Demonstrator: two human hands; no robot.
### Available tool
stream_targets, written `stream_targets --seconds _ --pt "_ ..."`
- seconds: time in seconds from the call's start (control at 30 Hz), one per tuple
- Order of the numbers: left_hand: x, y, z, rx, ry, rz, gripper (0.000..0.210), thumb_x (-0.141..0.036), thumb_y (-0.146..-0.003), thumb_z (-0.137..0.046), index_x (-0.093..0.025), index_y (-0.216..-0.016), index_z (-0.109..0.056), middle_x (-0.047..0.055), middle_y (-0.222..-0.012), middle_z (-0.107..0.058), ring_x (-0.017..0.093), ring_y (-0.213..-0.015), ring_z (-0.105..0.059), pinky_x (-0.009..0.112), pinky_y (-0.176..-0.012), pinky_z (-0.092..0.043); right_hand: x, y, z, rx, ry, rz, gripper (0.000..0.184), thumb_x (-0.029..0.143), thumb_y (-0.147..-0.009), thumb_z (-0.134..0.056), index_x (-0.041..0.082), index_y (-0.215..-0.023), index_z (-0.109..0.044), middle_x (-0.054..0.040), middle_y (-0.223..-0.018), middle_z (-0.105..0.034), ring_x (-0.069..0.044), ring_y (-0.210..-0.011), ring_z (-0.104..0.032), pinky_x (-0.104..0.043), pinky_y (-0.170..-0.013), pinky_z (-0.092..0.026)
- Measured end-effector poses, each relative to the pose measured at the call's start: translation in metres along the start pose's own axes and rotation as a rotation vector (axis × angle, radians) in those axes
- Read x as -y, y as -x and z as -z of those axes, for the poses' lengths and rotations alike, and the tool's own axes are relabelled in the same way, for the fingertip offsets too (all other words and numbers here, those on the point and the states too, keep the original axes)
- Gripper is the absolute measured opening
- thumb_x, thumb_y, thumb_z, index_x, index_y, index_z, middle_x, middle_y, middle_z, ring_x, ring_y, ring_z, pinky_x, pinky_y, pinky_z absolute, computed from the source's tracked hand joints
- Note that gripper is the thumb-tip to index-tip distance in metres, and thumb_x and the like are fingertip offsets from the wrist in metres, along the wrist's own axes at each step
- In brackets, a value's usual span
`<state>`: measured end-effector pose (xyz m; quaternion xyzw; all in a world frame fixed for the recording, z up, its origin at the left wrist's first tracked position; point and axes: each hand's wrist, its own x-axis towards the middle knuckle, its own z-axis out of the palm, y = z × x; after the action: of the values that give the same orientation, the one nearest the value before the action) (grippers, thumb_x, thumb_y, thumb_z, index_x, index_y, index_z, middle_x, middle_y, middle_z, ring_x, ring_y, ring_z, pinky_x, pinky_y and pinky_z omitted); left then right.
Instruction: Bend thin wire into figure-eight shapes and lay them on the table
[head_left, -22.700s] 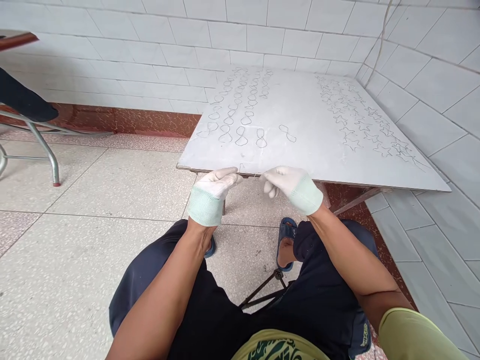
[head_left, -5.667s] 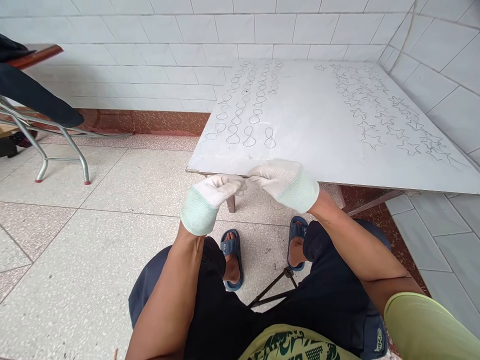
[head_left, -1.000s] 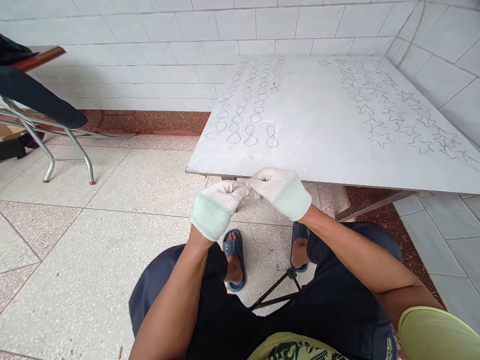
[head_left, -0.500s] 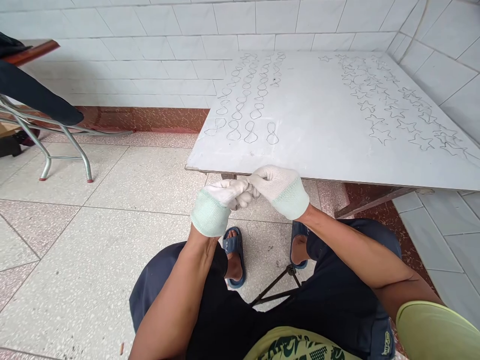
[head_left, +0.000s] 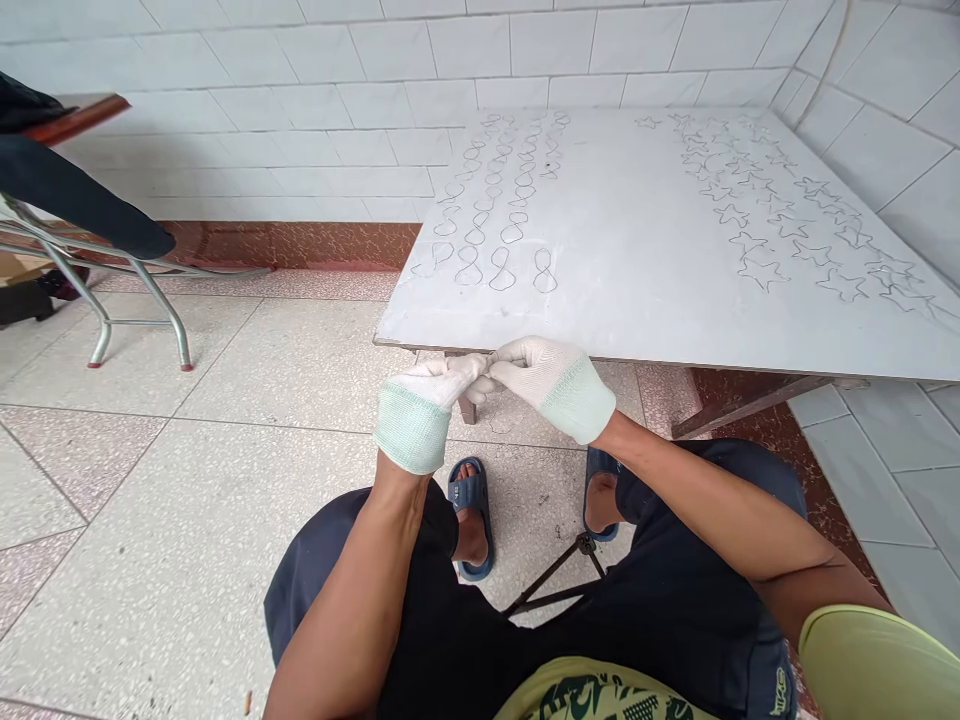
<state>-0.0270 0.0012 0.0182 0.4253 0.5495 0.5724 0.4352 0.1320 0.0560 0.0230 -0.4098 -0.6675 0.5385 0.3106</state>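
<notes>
Your left hand (head_left: 448, 380) and right hand (head_left: 544, 375) meet at the fingertips; I cannot tell what they grasp. Beyond, the nearest figure-eight wire (head_left: 545, 270) points lengthwise toward the tiled wall (head_left: 472, 50).

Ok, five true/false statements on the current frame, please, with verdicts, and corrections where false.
1. The left hand and right hand are both gloved in white. True.
2. The hands are held wide apart. False: their fingertips come together near the front edge of the white tabletop.
3. Figure-eight wire shapes lie on the left side of the tabletop. True.
4. Every wire shape there is a figure-eight. False: star-shaped wires lie on its right side.
5. Blue slide sandals rest on the speckled floor. True.
</notes>
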Motion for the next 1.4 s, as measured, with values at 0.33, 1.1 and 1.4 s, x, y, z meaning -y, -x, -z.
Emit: stream_targets --seconds 0.33,1.1,1.4 --pt "-0.005 -0.008 0.024 -0.088 -0.015 -0.071 0.056 -0.066 -0.083 -0.078 -0.014 -0.102 -0.083 0.014 -0.096 -0.082 0.028 -0.093 -0.077 0.042 -0.095 -0.059 0.008 0.013 0.004 -0.157 0.443 0.114 0.039 0.035 -0.103 -0.053 0.022 -0.069 -0.068 0.0015 -0.067 -0.067 -0.014 -0.067 -0.061 -0.029 -0.066 -0.041" --pt "-0.005 -0.008 0.019 0.147 -0.146 0.03 0.027 -0.037 -0.074 -0.077 -0.018 -0.058 -0.066 0.005 -0.066 -0.068 0.015 -0.062 -0.06 0.027 -0.058 -0.049 0.004 0.011 0.01 0.028 0.954 0.589 0.041 0.024 -0.106 -0.045 0.019 -0.081 -0.076 -0.0032 -0.071 -0.066 -0.018 -0.07 -0.054 -0.035 -0.07 -0.028" --pt "-0.002 -0.007 0.024 0.168 -0.254 0.052 0.02 -0.036 -0.073 -0.074 -0.018 -0.066 -0.071 0.006 -0.072 -0.075 0.016 -0.062 -0.063 0.026 -0.055 -0.048 0.012 0.004 0.022 0.242 0.95 0.65 0.04 0.013 -0.101 -0.045 0.018 -0.069 -0.069 0.0 -0.06 -0.054 -0.015 -0.058 -0.039 -0.036 -0.066 -0.023"
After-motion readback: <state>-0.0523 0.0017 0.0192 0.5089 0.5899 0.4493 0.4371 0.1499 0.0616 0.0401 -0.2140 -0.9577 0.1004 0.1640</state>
